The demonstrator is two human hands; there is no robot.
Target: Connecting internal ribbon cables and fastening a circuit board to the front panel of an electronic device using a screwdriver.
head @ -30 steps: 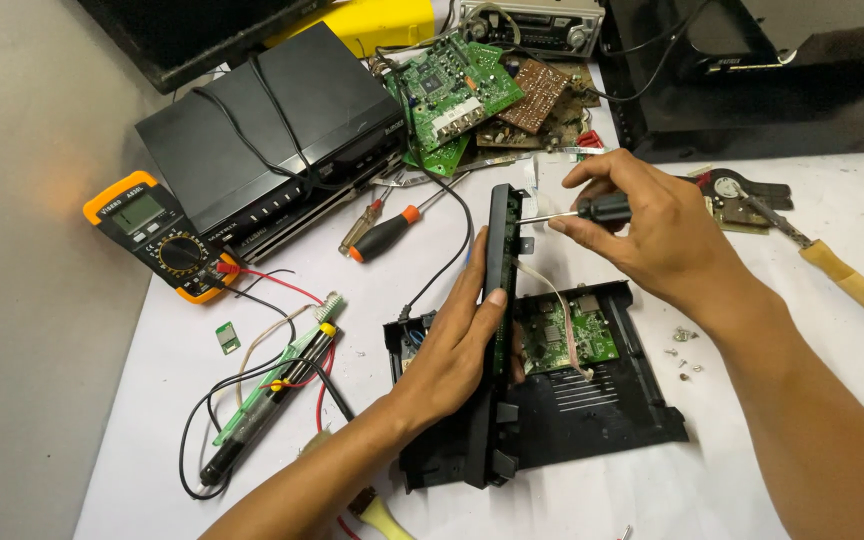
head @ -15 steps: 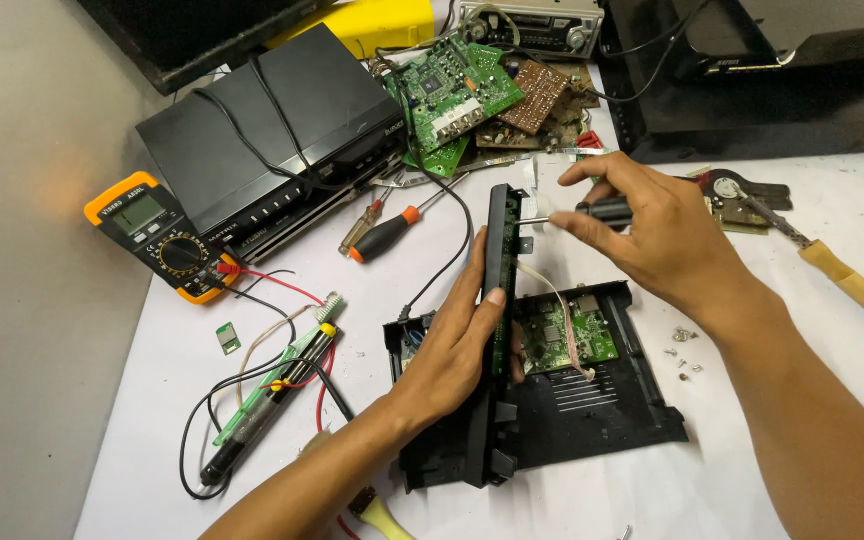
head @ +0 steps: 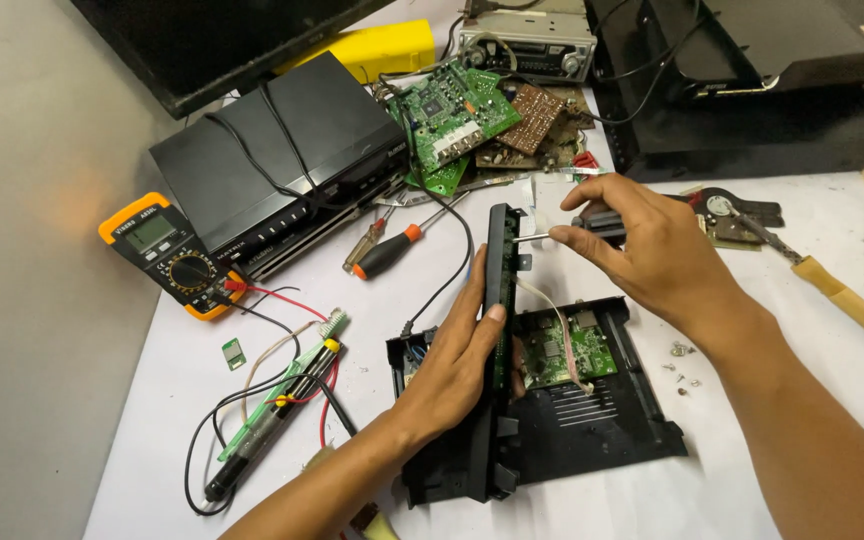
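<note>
Head camera looks down on my white desk, and I go over it from the left side. At the left edge lies an orange multimeter with red and black leads running toward a soldering iron that rests across a narrow green strip. Behind them sits a closed black player box. A screwdriver with orange and black handle lies just beside this box. In the middle stands an open black plastic chassis with a small green circuit board inside. My left hand is flat and open, the palm and fingers pressing on the left face of the black front panel, which stands upright on the left edge of the chassis, and the thumb is behind it. My right hand is clenched around a screwdriver with black handle, and its metal tip touches the upper part of the panel. A white ribbon cable runs from the panel down to the small board. Behind the panel lie loose green and brown circuit boards. Near my right wrist some small screws are scattered on the desk. At the far right lies a tool with a wooden handle.
</note>
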